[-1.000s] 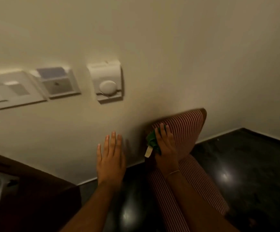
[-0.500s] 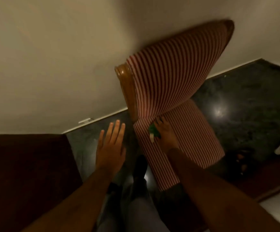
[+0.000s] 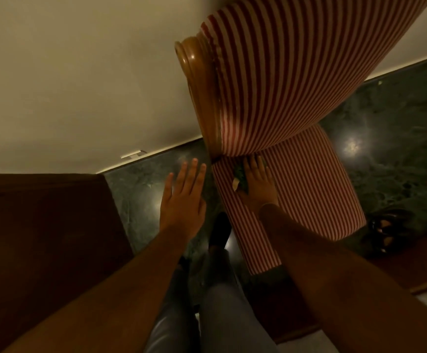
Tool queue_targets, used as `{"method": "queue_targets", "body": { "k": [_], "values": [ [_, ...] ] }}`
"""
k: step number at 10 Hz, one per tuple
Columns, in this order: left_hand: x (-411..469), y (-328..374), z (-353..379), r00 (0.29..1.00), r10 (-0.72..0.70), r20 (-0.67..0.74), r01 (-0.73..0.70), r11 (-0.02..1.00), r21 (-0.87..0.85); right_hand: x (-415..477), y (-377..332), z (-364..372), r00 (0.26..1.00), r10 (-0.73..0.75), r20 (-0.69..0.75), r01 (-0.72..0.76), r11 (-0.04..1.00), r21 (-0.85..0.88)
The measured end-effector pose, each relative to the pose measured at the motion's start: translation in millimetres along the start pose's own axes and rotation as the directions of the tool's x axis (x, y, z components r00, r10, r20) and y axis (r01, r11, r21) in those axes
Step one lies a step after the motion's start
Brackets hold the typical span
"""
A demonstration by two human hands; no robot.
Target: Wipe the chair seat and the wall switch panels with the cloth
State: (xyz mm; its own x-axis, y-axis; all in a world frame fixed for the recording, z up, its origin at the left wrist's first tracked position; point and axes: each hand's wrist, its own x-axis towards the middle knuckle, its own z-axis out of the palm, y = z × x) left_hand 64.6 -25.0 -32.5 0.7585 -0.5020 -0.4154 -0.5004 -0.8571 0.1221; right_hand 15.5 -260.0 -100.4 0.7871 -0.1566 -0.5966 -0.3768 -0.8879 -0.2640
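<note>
Cloth pressed flat under our right hand on chair seat; left hand spread, idle; cloth may bunch against backrest.

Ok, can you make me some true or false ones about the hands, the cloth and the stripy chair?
1. The right hand presses a green cloth on the chair seat. True.
2. The left hand holds the cloth. False: it is empty, fingers spread, over the dark floor beside the chair.
3. The chair has red and white stripes. True.
4. The wall switches are being wiped. False: no switches are in view; the cloth is on the seat.
5. The cloth lies at the seat's front edge. False: it is at the back, where the seat meets the chair back.
</note>
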Motion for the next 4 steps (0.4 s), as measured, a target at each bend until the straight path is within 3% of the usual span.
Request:
{"method": "queue_targets", "body": {
  "k": [2,4],
  "values": [
    [-3,-4,-13,0.999,-0.047,-0.025,0.046,0.999,-0.018,-17,-17,-20,1.0,0.017,0.01,-0.016,0.995,-0.102],
    [-22,-11,-51,0.975,-0.077,-0.206,0.059,0.994,-0.094,-63,-65,-52,0.988,-0.018,-0.15,0.015,1.0,-0.017]
  ]
}}
